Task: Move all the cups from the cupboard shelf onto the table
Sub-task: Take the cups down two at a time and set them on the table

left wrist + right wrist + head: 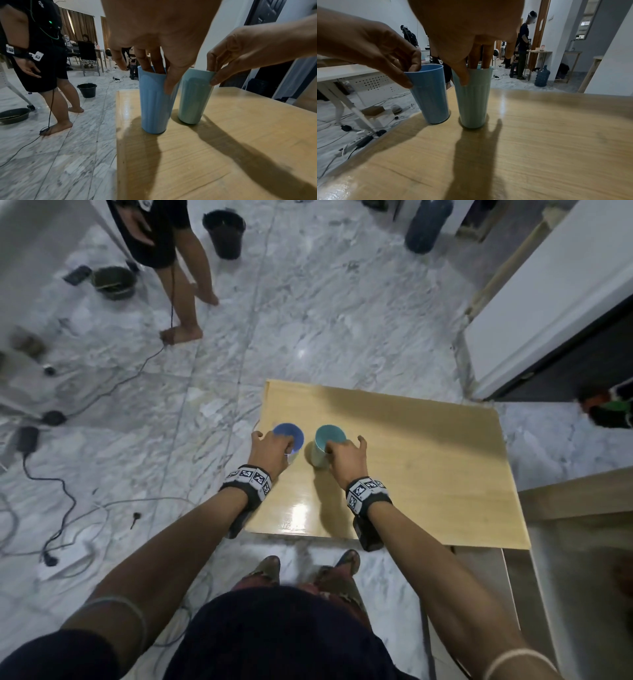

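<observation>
Two tall ribbed cups stand upright side by side near the left edge of the wooden table (pixel 428 460). My left hand (pixel 270 451) pinches the rim of the blue cup (pixel 291 436) (pixel 154 105) (pixel 429 97), fingers inside and thumb outside. The teal cup (pixel 327 441) (pixel 193 100) (pixel 473 102) is pinched the same way at its rim by my right hand (pixel 346 457). Both cup bases rest on the tabletop (pixel 223 148) (pixel 539 135). The cupboard shelf is out of view.
A person (pixel 161 251) stands on the marble floor to the far left, with a black bucket (pixel 224 234) and a dark basin (pixel 113 282) nearby. Cables (pixel 68 508) trail over the floor at left. A white door (pixel 548 302) stands at right; a water jug (pixel 428 224) sits far back.
</observation>
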`<control>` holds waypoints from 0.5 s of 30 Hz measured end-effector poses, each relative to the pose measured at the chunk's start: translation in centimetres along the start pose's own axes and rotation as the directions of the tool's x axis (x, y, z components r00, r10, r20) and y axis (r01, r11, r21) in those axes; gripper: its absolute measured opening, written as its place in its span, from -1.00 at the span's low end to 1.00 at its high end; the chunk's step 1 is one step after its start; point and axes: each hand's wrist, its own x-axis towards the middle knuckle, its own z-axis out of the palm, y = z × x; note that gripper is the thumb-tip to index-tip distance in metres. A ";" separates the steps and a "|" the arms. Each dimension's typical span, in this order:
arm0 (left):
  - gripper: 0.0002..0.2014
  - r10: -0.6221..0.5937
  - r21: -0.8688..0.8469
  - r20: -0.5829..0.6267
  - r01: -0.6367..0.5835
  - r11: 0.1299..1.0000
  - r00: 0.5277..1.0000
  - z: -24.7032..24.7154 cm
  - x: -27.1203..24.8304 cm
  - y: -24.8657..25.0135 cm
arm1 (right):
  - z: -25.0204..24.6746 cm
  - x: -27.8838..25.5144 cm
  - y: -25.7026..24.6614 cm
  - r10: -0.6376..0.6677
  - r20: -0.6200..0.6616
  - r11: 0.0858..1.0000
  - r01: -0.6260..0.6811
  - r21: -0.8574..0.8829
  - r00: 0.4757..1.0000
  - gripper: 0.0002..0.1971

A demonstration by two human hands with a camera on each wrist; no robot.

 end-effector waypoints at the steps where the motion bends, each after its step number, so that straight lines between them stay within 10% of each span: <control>1: -0.77 0.009 0.001 -0.008 -0.009 1.000 1.000 0.0 0.2 0.1 | 0.1 0.3 0.1 -0.005 0.000 1.000 0.005 0.005 1.000 -0.79; 9: -0.86 0.016 0.012 0.038 -0.017 1.000 0.999 0.3 1.2 -0.5 | 0.0 1.5 0.5 -0.081 0.063 0.997 0.082 -0.014 0.995 -0.80; 15: -0.53 0.092 0.081 0.029 -0.095 0.992 0.995 0.1 1.1 -0.7 | -0.6 0.7 0.8 -0.082 0.016 0.996 0.082 0.025 0.996 -0.64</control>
